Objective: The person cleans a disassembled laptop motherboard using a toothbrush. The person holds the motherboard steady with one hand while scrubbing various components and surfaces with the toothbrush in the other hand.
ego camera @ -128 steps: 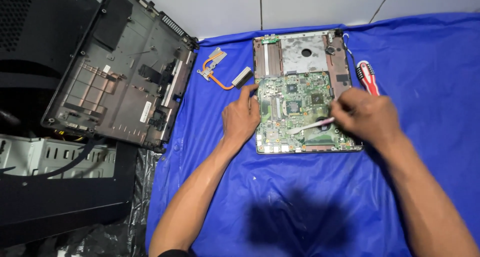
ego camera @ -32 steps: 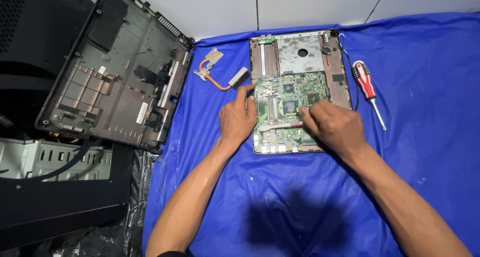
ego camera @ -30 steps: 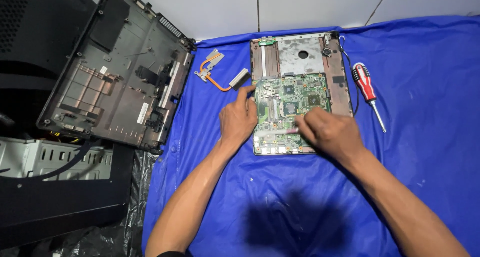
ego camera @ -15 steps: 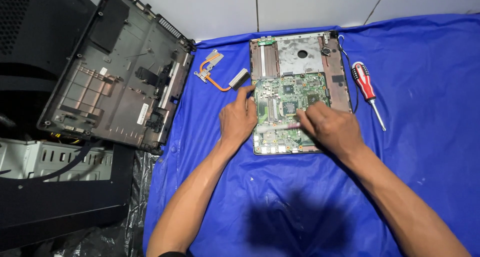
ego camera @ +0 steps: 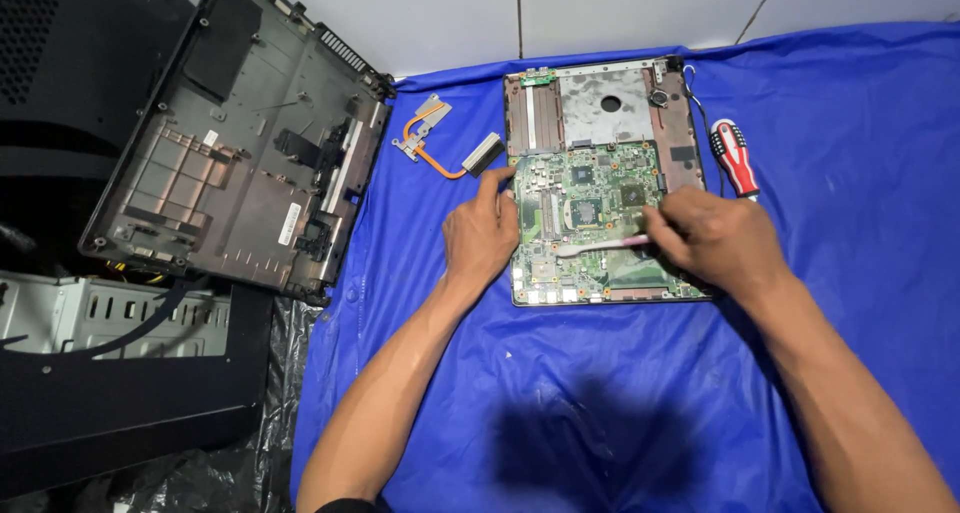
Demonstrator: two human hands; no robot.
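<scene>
Brushing motherboard (ego camera: pixel 585 198), right hand (ego camera: pixel 715 238) grip clamped on brush (ego camera: pixel 600 245), left hand (ego camera: pixel 480 235) flat, fingers apart.

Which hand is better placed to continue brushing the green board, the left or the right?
The right hand, probably: it holds the pale brush, whose tip lies on the board. The left hand holds no tool and rests at the board's left edge.
</scene>
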